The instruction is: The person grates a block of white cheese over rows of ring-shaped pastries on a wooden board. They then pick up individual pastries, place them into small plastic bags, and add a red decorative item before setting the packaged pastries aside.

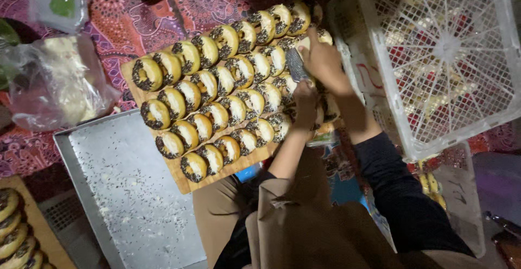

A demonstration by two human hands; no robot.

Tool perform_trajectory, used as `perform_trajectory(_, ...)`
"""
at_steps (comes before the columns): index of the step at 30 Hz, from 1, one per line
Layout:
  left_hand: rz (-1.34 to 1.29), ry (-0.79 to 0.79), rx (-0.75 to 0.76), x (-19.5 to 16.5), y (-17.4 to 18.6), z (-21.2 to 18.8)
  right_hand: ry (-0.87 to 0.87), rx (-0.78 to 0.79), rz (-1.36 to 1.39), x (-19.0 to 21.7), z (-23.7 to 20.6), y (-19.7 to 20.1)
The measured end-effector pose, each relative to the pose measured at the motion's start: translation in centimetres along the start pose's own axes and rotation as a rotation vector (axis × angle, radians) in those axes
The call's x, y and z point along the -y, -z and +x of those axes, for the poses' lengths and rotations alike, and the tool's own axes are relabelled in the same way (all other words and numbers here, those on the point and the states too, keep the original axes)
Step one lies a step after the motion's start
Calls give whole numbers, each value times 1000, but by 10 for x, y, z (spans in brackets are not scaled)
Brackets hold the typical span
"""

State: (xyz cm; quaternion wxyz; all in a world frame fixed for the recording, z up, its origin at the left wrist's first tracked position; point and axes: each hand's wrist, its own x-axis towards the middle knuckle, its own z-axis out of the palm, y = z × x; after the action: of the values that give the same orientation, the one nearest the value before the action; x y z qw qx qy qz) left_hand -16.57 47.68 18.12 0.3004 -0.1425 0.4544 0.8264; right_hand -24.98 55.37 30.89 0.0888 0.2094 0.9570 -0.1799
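Observation:
A wooden board [179, 178] carries several rows of ring doughnuts [209, 114] with pale glaze and dark sprinkles. My left hand [305, 103] is at the board's right end, its fingers closed around the lower end of a grey flat tool [296, 65]. My right hand [324, 60] is just beyond it, curled over the doughnuts at the board's right edge and gripping a pale doughnut [304, 43] beside the tool's upper end. The doughnuts under both hands are partly hidden.
A metal tray [125, 193] dusted with crumbs lies left of my lap, partly under the board. A clear plastic bag [59, 82] sits at the left. White plastic crates [434, 57] stand at the right. Another board of doughnuts [13, 231] is at the bottom left. A patterned cloth [135, 8] lies underneath.

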Motion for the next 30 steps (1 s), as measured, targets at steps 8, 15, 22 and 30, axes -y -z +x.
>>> perform_trajectory(8,325,-387,15,-2,-2,44,75,-124,-175,6,4,-28)
perform_trajectory(15,736,-441,-17,-10,-4,40,132,-145,-100,14,12,-17)
perform_trajectory(22,1451,-952,-170,30,5,10,171,-159,-91,27,21,-5)
perform_trajectory(30,578,-178,-64,51,-7,1,166,-225,-18,-17,11,28)
